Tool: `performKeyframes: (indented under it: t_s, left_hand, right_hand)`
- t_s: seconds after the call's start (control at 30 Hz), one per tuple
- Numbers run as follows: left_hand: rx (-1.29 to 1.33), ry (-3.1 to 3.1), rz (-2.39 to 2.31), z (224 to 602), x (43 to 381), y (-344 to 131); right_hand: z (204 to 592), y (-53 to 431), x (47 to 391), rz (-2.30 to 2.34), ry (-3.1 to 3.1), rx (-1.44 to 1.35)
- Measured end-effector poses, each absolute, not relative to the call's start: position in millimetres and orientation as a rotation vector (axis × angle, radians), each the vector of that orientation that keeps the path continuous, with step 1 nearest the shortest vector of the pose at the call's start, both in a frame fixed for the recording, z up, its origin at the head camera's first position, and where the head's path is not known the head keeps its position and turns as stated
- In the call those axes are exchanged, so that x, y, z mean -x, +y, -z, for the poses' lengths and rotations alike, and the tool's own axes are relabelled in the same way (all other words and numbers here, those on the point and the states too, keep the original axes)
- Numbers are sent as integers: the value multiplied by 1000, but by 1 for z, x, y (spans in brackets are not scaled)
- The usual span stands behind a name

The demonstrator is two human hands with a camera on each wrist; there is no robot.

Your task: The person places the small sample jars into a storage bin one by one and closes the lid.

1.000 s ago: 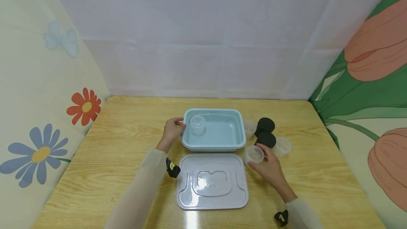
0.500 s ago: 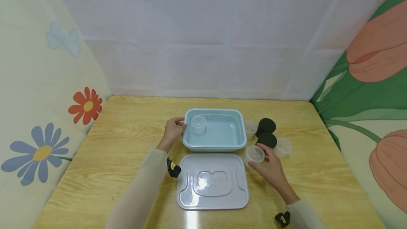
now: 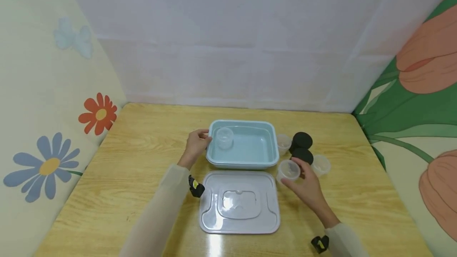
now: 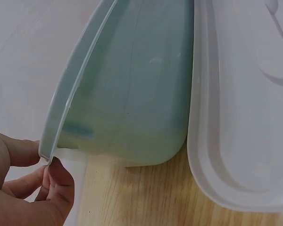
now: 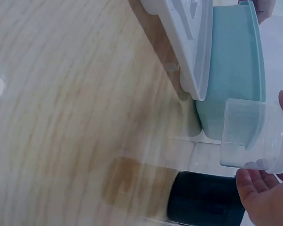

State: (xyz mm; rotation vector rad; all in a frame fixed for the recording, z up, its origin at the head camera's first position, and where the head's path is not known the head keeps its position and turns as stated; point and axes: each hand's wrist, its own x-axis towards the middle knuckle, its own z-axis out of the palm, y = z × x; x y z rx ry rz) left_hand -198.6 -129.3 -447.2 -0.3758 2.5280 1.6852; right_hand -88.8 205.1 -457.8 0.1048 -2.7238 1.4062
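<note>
A light-blue plastic tub (image 3: 246,166) stands on the table, and a small clear plastic cup (image 3: 225,139) sits inside it at the left. My left hand (image 3: 196,144) pinches the tub's left rim; in the left wrist view the thumb and fingers meet at the rim (image 4: 61,117). My right hand (image 3: 308,183) grips another clear plastic cup (image 3: 287,171) by its sides, between thumb and fingers. This cup is upright, beside the tub's front right corner. In the right wrist view the held cup (image 5: 240,134) overlaps the tub wall, near a black cylinder (image 5: 205,197).
In front of the tub lies a pale grey lid (image 3: 240,225), flat on the wooden table (image 3: 143,169). To the tub's right stand two black round-topped cylinders, one farther back (image 3: 302,140). A clear cup (image 3: 284,142) is on each side of them, the second clear cup (image 3: 322,164) farther right.
The head view has shifted slightly, moving everything a little to the right. Both hands keep their holds on the tub rim and the cup, with hardly any movement over the table.
</note>
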Motion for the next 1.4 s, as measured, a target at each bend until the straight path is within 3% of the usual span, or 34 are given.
performKeyframes:
  t_s: [0.87,1.4]
  left_hand:
    - [390,2538,-1665,441,200,-132]
    - [420,2496,-1687,446,201,-128]
  right_hand:
    - [414,193,105,-1321,-2613,-290]
    - [425,173,138,-1360,-2620,-284]
